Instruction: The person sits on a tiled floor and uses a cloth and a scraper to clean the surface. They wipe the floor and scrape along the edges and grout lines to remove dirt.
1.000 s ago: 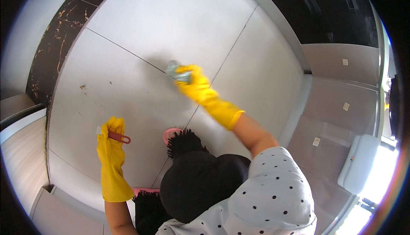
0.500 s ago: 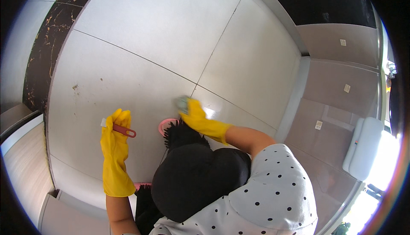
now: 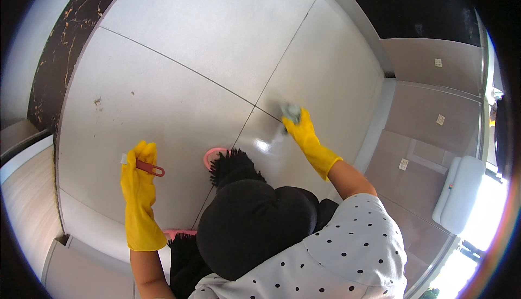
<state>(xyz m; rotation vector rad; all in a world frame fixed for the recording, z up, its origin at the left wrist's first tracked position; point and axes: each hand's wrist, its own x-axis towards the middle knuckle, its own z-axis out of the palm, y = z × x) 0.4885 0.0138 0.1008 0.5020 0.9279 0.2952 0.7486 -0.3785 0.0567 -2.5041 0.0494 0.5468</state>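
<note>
"Right hand (image 3: 302, 127), in a long yellow rubber glove, is clamped on a crumpled grey-green cloth (image 3: 291, 112). It's just swung over to the right of where the thin dark tile seams (image 3: 255, 105) cross."

"Where was it before that?"

"Half a second ago it was on the near left side of that crossing, just ahead of the pink slipper (image 3: 208, 159). Earlier again it was farther out, over the seam on the left. Now the cloth sits by the seam running off to the right, on the pale grey tiled floor (image 3: 206, 43), as far as I can judge; its edge is blurred."

"So what does the swing mean for the rubbing?"

"I'd say it puts the cloth on a different patch, out to the person's right. Those small brown specks (image 3: 97, 102) over on the left lie well apart from it, and they look the same as they did a second ago."

"And the other hand?"

"The left hand (image 3: 139, 178), gloved to match, has hardly shifted. Its fingers are curled round a slim red-handled tool (image 3: 151, 168) with a looped end, and a whitish piece pokes out past the far side."

"Is that tool touching the floor?"

"Can't tell from here. It's nearer the specks than the cloth is, though."
</note>
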